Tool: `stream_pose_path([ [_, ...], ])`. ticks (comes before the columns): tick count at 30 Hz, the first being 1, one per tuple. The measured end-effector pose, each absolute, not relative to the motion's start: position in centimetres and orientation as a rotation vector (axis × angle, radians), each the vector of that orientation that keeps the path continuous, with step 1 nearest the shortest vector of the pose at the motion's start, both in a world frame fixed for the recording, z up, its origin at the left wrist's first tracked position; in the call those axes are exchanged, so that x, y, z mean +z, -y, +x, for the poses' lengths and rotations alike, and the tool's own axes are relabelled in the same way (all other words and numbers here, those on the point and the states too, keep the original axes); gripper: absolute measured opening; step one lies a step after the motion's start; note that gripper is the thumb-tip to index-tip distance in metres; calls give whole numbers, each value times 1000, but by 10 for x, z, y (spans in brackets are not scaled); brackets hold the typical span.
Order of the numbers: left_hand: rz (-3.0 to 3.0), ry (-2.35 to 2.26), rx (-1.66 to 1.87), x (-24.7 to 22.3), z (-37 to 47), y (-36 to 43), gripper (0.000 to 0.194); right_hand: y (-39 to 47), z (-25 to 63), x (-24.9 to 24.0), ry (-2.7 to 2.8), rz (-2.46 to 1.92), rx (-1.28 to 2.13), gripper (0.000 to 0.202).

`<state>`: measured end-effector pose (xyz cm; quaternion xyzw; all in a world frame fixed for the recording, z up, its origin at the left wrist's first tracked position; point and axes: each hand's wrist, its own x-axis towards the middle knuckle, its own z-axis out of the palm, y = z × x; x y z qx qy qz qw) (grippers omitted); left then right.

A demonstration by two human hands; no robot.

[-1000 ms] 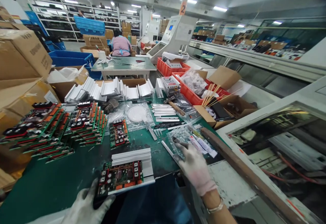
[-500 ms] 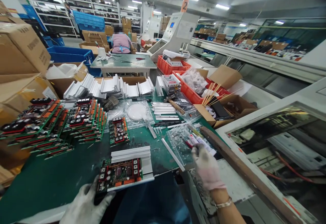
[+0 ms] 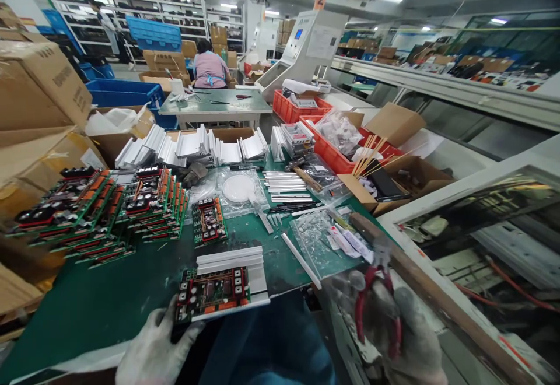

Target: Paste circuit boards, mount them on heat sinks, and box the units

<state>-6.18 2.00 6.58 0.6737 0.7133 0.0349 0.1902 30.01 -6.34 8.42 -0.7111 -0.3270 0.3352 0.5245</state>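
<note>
Metal shelves (image 3: 153, 17) and stacked cardboard boxes (image 3: 48, 81) frame the far and left parts of the workshop I look into, with one person (image 3: 210, 70) in pink seated beyond the far bench (image 3: 214, 105) and another person (image 3: 105, 29) standing by the shelves. On the green bench (image 3: 118, 291) near me, the circuit board (image 3: 214, 291) lies along the white metal profile (image 3: 258, 280) at the near edge, and my left hand (image 3: 155, 344) has its thumb and fingers closed round the board's left end. My right hand (image 3: 406, 326), at the near right, holds the red-handled pliers (image 3: 378, 294), their handles spread apart and their nose pointing away from me; it is blurred, so I cannot tell exactly how each finger sits. Between the hands, a little farther off, a white strip (image 3: 301, 261) lies slanted beside a clear plastic bag (image 3: 312, 242) with small tubes (image 3: 345, 242) at its right side. Beyond the circuit board is a single board (image 3: 210, 220), with two board stacks (image 3: 153, 204) to its left. Farther back are a row of white profiles (image 3: 192, 149), thin metal bars (image 3: 284, 182) and a hammer (image 3: 306, 176), with red crates (image 3: 326, 149) to the right
</note>
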Motion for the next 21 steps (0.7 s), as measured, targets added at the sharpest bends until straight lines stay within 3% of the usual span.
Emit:
stream_pose_path([
  [7, 1898, -2038, 69, 71, -59, -21, 61, 52, 224, 54, 673, -1353, 1494, 50],
  [16, 1976, -2020, 115, 65, -57, -20, 64, 47, 211, 60, 1112, -1562, 1350, 31],
  [21, 2070, -1995, 68, 66, -53, -19, 54, 46, 209, 68, 1181, -1614, 1299, 22],
])
